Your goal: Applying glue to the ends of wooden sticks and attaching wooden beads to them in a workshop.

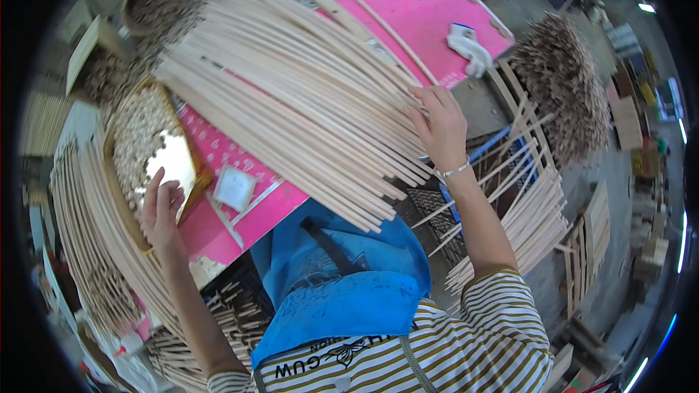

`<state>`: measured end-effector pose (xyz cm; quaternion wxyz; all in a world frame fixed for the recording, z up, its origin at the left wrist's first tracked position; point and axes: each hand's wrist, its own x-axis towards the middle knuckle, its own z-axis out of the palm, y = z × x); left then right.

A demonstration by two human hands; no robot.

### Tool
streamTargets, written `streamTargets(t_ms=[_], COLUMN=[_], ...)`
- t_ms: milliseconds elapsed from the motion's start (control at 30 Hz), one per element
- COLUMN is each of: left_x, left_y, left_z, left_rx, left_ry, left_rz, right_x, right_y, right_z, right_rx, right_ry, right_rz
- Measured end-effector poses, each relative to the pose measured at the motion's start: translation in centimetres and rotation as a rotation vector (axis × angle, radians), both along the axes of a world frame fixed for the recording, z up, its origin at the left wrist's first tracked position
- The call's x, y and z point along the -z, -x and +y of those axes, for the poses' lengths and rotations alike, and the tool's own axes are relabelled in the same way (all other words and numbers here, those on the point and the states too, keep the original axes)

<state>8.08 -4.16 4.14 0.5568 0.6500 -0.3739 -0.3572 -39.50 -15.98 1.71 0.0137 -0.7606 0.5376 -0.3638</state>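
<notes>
A broad layer of pale wooden dowels (291, 94) lies slanting across the table, its near ends reaching over the front edge. At their right side, my right hand (443, 125) is closed with thumb and fingers on the end of a dowel; the fingertips partly cover the grip. To the left stands a yellow tray (191, 196) of small round wooden pieces (135, 135), with a bare, shiny patch of its bottom showing. My left hand (162, 207) hovers over that patch near the pieces, index finger stretched and the others bent apart. I see nothing held in it.
A white glove (470, 49) lies on the pink table cover (408, 11). Beside the tray sits a small whitish square dish (234, 188). Tubs of small pieces (156, 0) stand at the far left. Bundled sticks (557, 87) and loose dowels (510, 229) fill the right side.
</notes>
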Motion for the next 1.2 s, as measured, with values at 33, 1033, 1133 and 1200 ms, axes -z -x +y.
streamTargets(t_ms=[33, 1033, 1133, 1200], left_x=[0.4, 6.8, 6.8, 6.1], left_y=[-0.3, -9.1, -9.5, -9.8], left_z=[0.1, -10.9, -10.6, -9.7], left_rx=[-0.022, -0.037, -0.099, -0.090], left_ry=[-0.019, -0.062, -0.129, 0.016], left_rz=[-0.018, -1.116, -0.944, -0.696], right_x=[0.4, 1.9, 2.0, 1.2], right_y=[-0.4, -2.5, -2.6, -3.0], right_z=[-0.9, -6.0, -5.8, -4.9], right_rx=[0.017, 0.118, 0.134, 0.190], right_ry=[-0.033, -0.271, -0.242, -0.262], right_rz=[0.082, 0.254, 0.186, 0.084])
